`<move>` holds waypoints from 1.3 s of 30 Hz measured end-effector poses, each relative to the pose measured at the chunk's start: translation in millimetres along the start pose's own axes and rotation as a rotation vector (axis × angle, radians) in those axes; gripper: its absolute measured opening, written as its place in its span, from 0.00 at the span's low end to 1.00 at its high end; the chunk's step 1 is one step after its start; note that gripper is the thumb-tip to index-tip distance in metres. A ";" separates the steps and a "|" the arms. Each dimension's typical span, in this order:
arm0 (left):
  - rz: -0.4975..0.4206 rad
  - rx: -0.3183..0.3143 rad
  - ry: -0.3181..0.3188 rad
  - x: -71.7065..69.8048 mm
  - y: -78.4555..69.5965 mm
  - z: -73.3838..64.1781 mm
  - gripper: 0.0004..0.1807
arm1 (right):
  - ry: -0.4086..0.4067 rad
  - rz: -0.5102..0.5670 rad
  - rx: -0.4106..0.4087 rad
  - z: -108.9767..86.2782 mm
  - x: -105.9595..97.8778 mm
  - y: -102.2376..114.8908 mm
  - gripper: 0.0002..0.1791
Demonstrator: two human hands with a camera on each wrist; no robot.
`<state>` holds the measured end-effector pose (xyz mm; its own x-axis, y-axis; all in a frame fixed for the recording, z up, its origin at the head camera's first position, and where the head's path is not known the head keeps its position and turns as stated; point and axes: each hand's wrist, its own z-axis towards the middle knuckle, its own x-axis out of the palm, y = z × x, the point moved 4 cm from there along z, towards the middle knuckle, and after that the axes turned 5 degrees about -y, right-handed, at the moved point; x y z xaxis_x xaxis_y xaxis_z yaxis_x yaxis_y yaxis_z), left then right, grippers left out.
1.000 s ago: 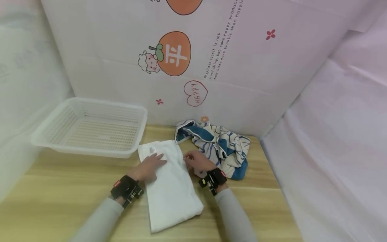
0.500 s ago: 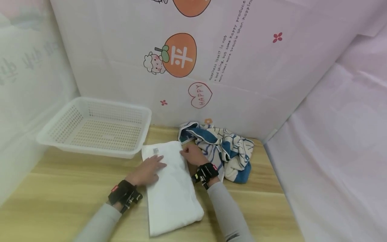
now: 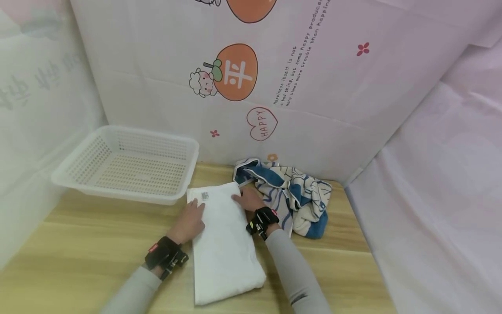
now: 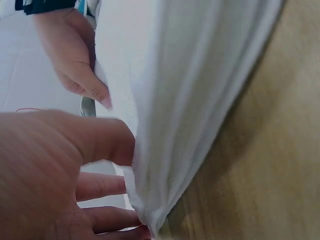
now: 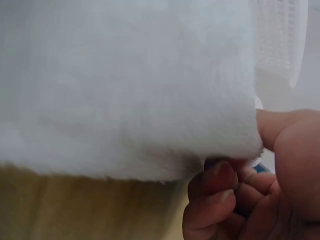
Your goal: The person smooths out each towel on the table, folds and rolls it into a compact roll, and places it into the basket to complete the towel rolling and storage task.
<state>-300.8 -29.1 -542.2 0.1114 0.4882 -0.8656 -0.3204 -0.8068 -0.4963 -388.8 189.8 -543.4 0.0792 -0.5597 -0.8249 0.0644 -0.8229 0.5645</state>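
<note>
A white folded towel with a small printed tag near its far left corner lies lengthwise on the table. My left hand is at its left edge, fingers resting on top near the tag. In the left wrist view, the left thumb touches the side of the stacked layers, the other fingers fairly straight. At the far right corner my right hand pinches the towel's edge. The right wrist view shows the right hand's curled fingers tucked beneath the white fabric, with the thumb on the far side.
A white plastic basket with perforated walls stands at the back left. Behind my right hand lies a crumpled blue and cream patterned cloth. A printed white sheet forms the back wall, and another bounds the right side.
My right hand has moved up along the towel's right edge to its far corner and grips there. The left hand has shifted slightly back toward the left edge. The towel's far end looks straighter.
</note>
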 end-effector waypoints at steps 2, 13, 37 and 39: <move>0.000 0.003 0.006 1.6 0.3 3.8 0.33 | -0.044 -0.003 0.030 2.4 -0.5 -2.1 0.23; -0.005 0.037 0.034 -8.8 19.9 24.7 0.34 | -0.108 0.124 -0.179 -38.2 -15.5 21.1 0.21; 0.025 0.174 0.096 -15.6 -4.5 -4.1 0.31 | 0.169 -0.271 -0.244 -71.2 41.8 68.5 0.39; 0.036 0.229 0.017 -23.6 -13.6 -10.7 0.25 | 0.177 -0.257 -0.248 -68.4 40.3 66.8 0.39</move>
<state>-289.0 -33.2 -515.7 0.1115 0.4533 -0.8844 -0.5293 -0.7261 -0.4389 -313.3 118.9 -536.9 0.1980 -0.2950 -0.9347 0.3410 -0.8733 0.3479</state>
